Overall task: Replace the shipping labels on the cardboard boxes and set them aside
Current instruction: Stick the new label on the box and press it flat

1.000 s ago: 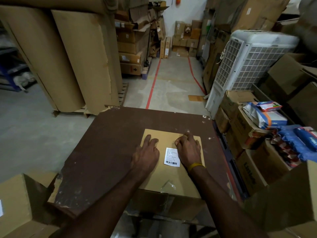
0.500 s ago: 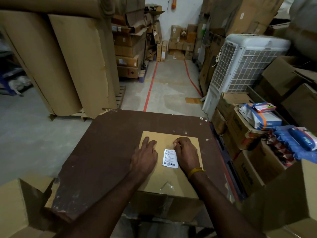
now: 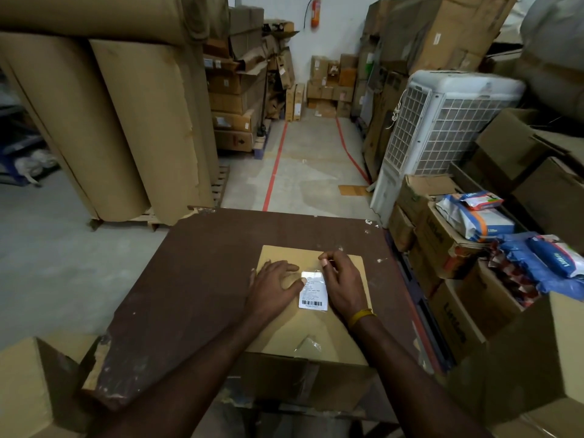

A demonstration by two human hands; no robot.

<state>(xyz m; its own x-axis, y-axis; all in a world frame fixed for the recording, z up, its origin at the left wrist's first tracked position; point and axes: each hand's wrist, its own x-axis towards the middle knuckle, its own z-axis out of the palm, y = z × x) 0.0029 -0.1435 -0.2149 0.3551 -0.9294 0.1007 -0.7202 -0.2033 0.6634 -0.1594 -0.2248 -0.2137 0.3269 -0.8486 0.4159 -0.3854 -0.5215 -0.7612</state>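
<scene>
Cardboard box (image 3: 316, 336) closed, near edge of brown worktop (image 3: 202, 279); white shipping label (image 3: 313, 290) on top. Left hand (image 3: 275, 287) flat, thumb at label edge. Right hand (image 3: 343, 284) curled, fingertips pinching at label's upper corner.

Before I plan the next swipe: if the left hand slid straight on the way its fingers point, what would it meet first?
The left hand lies flat on the cardboard box, fingers aimed right; it would probably meet the shipping label first.
</scene>
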